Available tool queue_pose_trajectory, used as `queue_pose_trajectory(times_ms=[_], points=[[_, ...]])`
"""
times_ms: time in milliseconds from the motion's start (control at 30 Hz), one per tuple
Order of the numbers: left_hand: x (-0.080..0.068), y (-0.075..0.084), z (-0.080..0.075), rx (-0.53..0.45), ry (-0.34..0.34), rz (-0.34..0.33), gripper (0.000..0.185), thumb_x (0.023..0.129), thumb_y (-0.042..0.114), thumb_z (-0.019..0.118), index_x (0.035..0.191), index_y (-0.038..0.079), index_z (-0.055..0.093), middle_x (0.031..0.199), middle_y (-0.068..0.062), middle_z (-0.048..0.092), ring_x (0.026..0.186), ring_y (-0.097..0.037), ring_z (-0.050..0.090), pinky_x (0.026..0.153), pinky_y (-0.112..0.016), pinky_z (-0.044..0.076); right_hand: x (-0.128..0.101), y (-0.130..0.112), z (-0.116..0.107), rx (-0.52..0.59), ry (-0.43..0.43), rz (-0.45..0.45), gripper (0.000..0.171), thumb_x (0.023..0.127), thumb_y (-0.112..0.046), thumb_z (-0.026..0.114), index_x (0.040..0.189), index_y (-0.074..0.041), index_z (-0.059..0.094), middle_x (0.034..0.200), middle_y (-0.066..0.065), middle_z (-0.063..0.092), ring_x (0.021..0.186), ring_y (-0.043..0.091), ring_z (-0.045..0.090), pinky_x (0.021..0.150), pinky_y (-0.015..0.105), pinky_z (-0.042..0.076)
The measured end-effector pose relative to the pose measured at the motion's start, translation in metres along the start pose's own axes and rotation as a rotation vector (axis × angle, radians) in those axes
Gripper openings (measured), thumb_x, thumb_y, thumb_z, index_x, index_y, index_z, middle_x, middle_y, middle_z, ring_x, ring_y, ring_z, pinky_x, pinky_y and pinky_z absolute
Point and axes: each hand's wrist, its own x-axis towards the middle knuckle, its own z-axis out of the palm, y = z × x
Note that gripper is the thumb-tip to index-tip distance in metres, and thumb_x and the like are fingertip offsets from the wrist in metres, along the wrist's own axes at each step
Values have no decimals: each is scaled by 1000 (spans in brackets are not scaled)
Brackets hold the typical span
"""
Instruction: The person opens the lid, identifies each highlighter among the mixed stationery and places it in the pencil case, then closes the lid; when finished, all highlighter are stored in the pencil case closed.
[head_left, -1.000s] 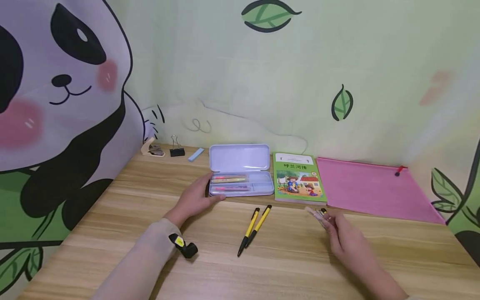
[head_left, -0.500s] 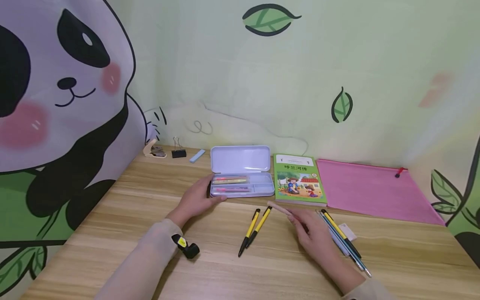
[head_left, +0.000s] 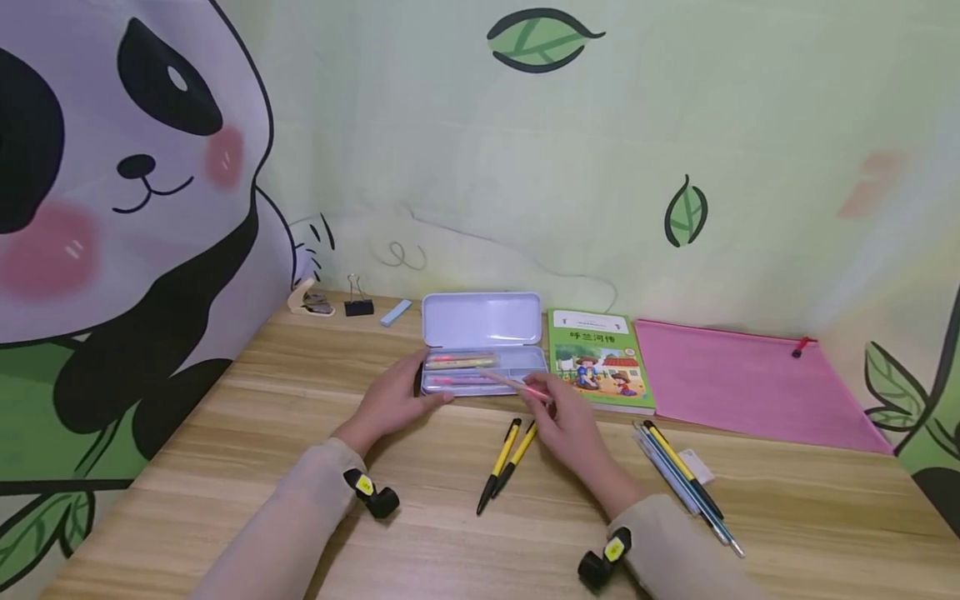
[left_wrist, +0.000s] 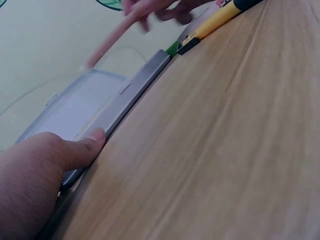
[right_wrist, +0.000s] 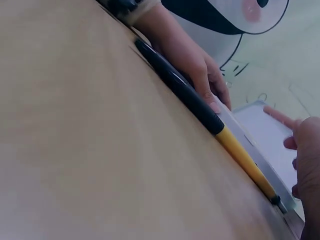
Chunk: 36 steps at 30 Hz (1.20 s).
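My left hand (head_left: 390, 398) grips the left end of an open lilac pencil case (head_left: 482, 320), its thumb pressed on the front wall. Inside the case, slim coloured sticks (head_left: 461, 362) lie in the left-hand compartments. My right hand (head_left: 572, 427) pinches a slim pink pencil-like stick (head_left: 510, 382) over the case's right part. The stick's tip points left; its exact kind is too blurred to tell. In front of the case, two yellow-and-black pens (head_left: 498, 468) lie on the table, one partly behind the right hand. The left wrist view shows the thumb (left_wrist: 90, 145) on the case edge.
Right of the right hand lie more pens (head_left: 686, 475) and a small white block (head_left: 696, 465). A green book (head_left: 592, 342) and pink pouch (head_left: 735, 375) lie behind. A stapler (head_left: 309, 300), binder clip (head_left: 358, 307) and blue strip (head_left: 395, 312) are at back left.
The right hand has moved left from the pens on the right to over the case, carrying the pink stick. The other pens have been left on the table. The left hand stays put.
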Motion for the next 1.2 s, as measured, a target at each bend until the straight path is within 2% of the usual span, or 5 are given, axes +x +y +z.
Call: queue_pose_trajectory(times_ms=[100, 300, 600, 1067, 1200], points=[[0, 0, 0, 4, 1, 3, 90, 88, 52, 72, 157, 9, 33, 153, -16, 45, 140, -35, 42, 115, -54, 34, 16, 3, 12, 27, 2, -27, 18, 97, -18, 68, 115, -13, 68, 83, -7, 62, 64, 7, 49, 52, 24, 45], [0, 2, 2, 5, -7, 3, 91, 88, 53, 72, 157, 9, 32, 153, -16, 44, 140, -35, 42, 115, -54, 34, 36, 12, 28, 78, -13, -99, 15, 97, -15, 67, 111, -10, 70, 99, 0, 70, 72, 12, 53, 63, 27, 49], [4, 2, 0, -3, 2, -4, 90, 88, 55, 71, 158, 15, 32, 154, -10, 44, 141, -31, 41, 116, -52, 33, 41, 12, 33, 32, -167, 13, 18, 102, -24, 61, 117, -13, 63, 105, 1, 65, 90, 20, 53, 76, 35, 46], [3, -1, 1, 11, -1, -2, 91, 88, 53, 72, 158, 14, 31, 154, -12, 44, 141, -33, 41, 115, -54, 33, 42, 14, 37, 34, -187, 3, 26, 97, 8, 51, 118, -4, 61, 116, 11, 64, 107, 27, 59, 95, 44, 51], [2, -1, 1, 6, -6, -1, 91, 88, 53, 72, 158, 14, 31, 154, -12, 44, 141, -33, 41, 115, -54, 33, 41, 14, 38, 52, -169, 1, 24, 98, 7, 54, 119, -4, 61, 115, 10, 63, 101, 24, 60, 89, 40, 54]])
